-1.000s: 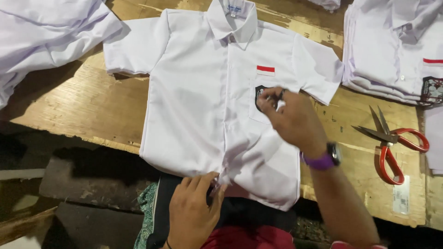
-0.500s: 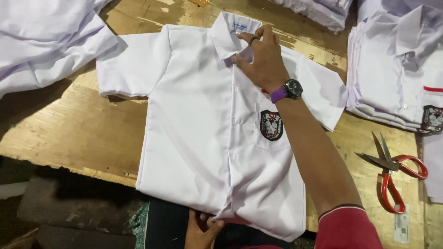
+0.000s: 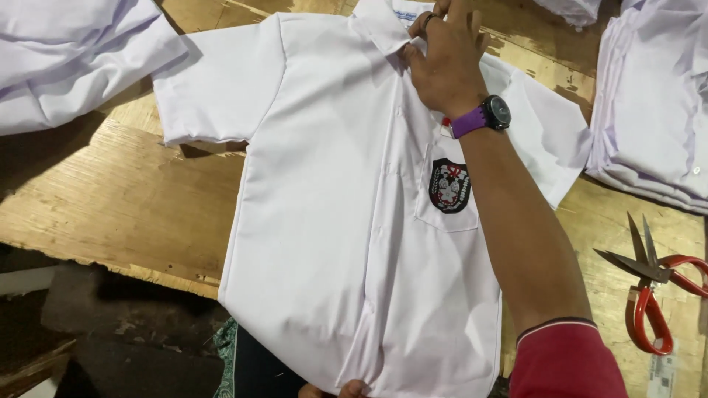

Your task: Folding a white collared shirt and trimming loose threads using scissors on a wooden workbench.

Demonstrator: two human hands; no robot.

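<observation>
White shirt (image 3: 332,221) under right hand (image 3: 446,63)

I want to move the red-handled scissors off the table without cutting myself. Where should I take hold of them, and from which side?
Probably by the red handle loops, coming from the near right edge of the wooden table. The scissors lie flat and open, blades pointing up and left toward the white shirt, so the handles sit on the safe side.
</observation>
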